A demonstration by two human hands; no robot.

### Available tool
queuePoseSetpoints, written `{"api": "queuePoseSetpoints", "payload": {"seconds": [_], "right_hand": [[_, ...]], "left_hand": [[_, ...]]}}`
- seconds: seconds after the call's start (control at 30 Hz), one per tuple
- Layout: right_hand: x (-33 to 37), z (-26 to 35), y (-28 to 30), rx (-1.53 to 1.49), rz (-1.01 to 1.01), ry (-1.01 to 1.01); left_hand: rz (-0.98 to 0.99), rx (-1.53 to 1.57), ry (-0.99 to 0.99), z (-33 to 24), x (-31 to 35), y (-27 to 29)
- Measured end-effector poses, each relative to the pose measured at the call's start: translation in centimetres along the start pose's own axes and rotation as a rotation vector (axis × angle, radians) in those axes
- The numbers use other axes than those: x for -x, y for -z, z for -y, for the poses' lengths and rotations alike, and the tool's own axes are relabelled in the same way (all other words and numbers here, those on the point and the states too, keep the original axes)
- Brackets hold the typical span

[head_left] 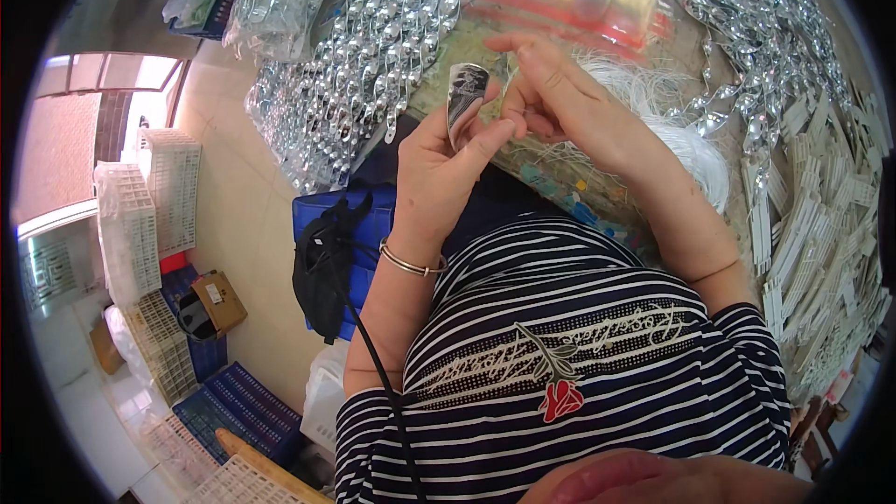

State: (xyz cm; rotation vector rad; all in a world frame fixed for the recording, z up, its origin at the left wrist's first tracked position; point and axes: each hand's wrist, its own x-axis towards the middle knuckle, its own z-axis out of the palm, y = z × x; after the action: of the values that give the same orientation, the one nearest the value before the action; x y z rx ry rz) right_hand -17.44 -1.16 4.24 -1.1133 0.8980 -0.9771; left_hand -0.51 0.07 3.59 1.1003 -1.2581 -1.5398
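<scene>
A curved, mirror-like silver piece (467, 84) with a rounded end stands up from my left hand (434, 168), its fingers and thumb closed around it. My right hand (565, 98) is just to the right of it, almost touching the left thumb. The right thumb and fingertips are pinched together, with the index finger raised; whatever is between them is too small to make out. White strings (691, 159) lie in a loose bundle behind and under my right forearm. Below both hands is a worn, paint-spotted work surface (583, 189).
Strands of shiny silver pieces (373, 37) spread at the far left, more silver strands (756, 19) at the far right. Clear plastic bags (569, 0) with red edges lie ahead. Piled white strips (821, 224) fill the right. Black bag (322, 271), white baskets (168, 187) and cardboard box (221, 301) are left.
</scene>
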Motion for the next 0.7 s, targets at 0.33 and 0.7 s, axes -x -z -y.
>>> {"api": "queuePoseSetpoints", "payload": {"seconds": [0.33,0.7], "right_hand": [[0.2,-0.5,-0.7,0.098,0.038,-0.052],[0.0,-0.9,-0.1,0.321,0.134,-0.001]], "left_hand": [[-0.039,-0.073,-0.074,-0.2,-0.2,-0.6],[-0.239,-0.165,0.008,-0.5,0.0,1.6]]}}
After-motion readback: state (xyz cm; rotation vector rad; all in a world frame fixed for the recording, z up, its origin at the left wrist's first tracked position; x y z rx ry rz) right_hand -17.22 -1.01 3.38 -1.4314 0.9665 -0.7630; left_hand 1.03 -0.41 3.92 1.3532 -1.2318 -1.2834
